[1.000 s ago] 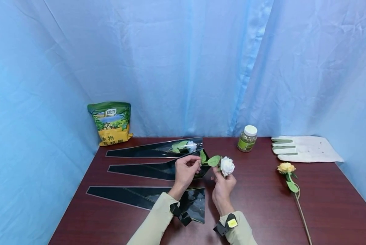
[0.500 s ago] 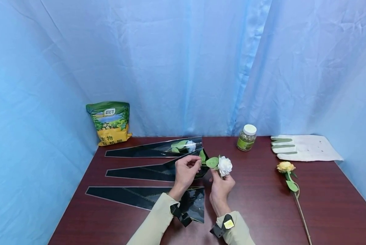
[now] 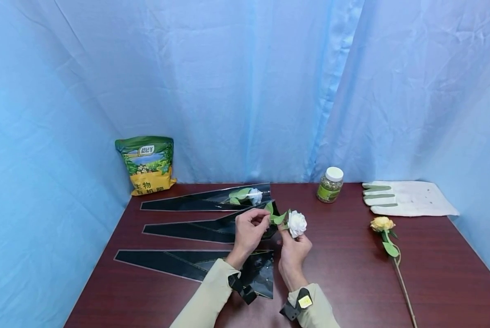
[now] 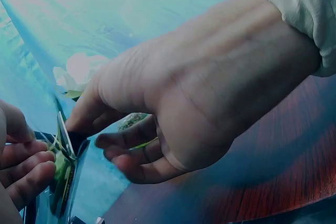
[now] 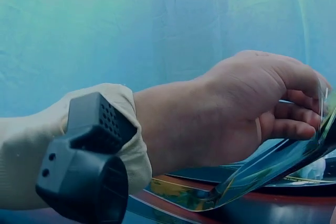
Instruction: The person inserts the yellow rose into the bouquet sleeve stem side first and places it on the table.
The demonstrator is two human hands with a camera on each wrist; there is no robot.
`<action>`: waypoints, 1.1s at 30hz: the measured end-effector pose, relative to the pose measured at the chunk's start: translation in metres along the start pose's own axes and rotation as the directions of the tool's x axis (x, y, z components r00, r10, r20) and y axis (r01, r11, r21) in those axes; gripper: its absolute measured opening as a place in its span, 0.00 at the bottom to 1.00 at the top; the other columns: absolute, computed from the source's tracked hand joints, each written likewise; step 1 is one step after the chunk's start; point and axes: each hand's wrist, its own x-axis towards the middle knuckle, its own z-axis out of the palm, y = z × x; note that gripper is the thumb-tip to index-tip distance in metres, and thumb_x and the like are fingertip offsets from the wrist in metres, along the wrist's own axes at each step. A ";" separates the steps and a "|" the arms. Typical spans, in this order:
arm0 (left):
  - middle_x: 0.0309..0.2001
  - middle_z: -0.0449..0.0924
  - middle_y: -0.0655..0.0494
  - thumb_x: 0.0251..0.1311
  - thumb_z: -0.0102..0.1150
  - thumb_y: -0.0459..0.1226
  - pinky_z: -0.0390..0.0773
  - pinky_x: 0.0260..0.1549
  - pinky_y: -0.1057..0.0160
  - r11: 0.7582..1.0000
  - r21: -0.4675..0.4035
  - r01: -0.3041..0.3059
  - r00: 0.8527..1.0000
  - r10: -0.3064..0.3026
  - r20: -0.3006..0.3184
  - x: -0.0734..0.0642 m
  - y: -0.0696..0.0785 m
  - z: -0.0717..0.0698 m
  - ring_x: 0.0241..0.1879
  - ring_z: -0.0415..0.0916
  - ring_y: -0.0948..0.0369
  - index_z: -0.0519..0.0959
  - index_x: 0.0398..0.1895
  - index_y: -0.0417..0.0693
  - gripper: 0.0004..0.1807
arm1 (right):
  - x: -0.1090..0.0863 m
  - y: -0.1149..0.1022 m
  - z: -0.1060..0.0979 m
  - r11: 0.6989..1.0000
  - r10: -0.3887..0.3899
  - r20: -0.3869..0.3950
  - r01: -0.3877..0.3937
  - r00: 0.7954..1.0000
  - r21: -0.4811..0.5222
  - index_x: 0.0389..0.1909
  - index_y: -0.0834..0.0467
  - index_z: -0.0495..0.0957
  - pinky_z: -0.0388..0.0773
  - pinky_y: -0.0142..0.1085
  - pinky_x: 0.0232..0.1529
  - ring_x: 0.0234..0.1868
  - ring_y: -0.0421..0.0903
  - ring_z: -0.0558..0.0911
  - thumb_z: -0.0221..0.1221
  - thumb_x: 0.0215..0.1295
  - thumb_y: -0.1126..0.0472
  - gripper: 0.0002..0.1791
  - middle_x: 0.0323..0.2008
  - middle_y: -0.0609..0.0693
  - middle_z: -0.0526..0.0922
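Observation:
A white rose (image 3: 297, 223) with green leaves (image 3: 278, 218) lies partly in the mouth of the middle black-and-clear flower sleeve (image 3: 200, 231). My right hand (image 3: 293, 254) pinches its stem just beneath the bloom. At the sleeve's mouth, my left hand (image 3: 249, 231) pinches the film edge between thumb and fingers, close to the leaves. The right wrist view shows that left hand (image 5: 231, 103) on the clear film (image 5: 262, 174). In the left wrist view, the left fingers (image 4: 29, 166) are beside the leaves, and the right hand (image 4: 168, 93) reaches across. The stem inside the sleeve is hidden.
Behind lies a sleeve (image 3: 187, 201) containing a pale blue rose (image 3: 255, 196); a flat sleeve (image 3: 175, 262) lies in front. A fertilizer bag (image 3: 148, 166) and white-capped jar (image 3: 330, 185) stand at the back. Gloves (image 3: 413, 199) and a yellow rose (image 3: 382, 224) lie right.
My right hand has moved left with the white rose, bringing its bloom and leaves closer to the sleeve's mouth. My left hand has stayed in place.

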 end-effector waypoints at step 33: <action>0.78 0.53 0.47 0.42 0.80 0.53 0.52 0.74 0.34 0.802 0.570 -0.180 0.814 -0.204 0.544 0.024 -0.058 -0.060 0.77 0.51 0.44 0.48 0.81 0.57 0.65 | 0.007 -0.009 -0.001 0.990 0.120 -0.016 -0.119 0.993 0.076 0.33 0.50 0.86 0.83 0.30 0.27 0.27 0.33 0.83 0.66 0.58 0.73 0.13 0.29 0.39 0.87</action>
